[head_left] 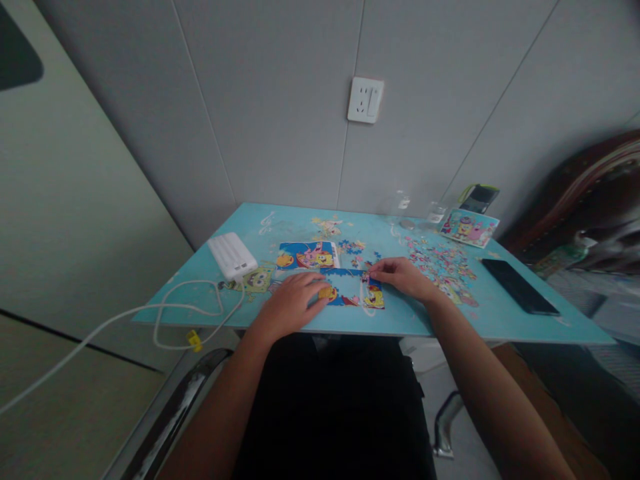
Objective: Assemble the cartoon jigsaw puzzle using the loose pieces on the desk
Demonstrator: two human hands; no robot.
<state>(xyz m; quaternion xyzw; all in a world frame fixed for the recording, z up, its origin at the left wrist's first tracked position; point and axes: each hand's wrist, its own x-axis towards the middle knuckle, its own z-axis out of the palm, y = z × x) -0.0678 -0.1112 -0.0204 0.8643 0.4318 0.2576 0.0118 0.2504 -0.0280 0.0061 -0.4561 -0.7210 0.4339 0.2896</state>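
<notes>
Puzzle (376,295) lies on the tabletop (395,321) between the two hands, its long axis running crosswise from one to the other. The left hand (294,300) is at its left end, palm down, fingers loosely spread and thumb apart, clasping nothing; the fingertips rest at the border. The right hand (401,277) is at the far right corner, thumb and forefinger brought together there; whether a piece is pinched between them I cannot tell. The gap inside the border, where bare tabletop shows, sits directly between the hands, leftward of the right fingertips.

Of the loose pieces, the blue cluster (353,247) is just beyond the right hand and a little left of it, while the mixed heap (440,259) spreads to its right; both are nearer the right hand than the left. The card (311,256) lies just beyond the left hand, crosswise like the puzzle.
</notes>
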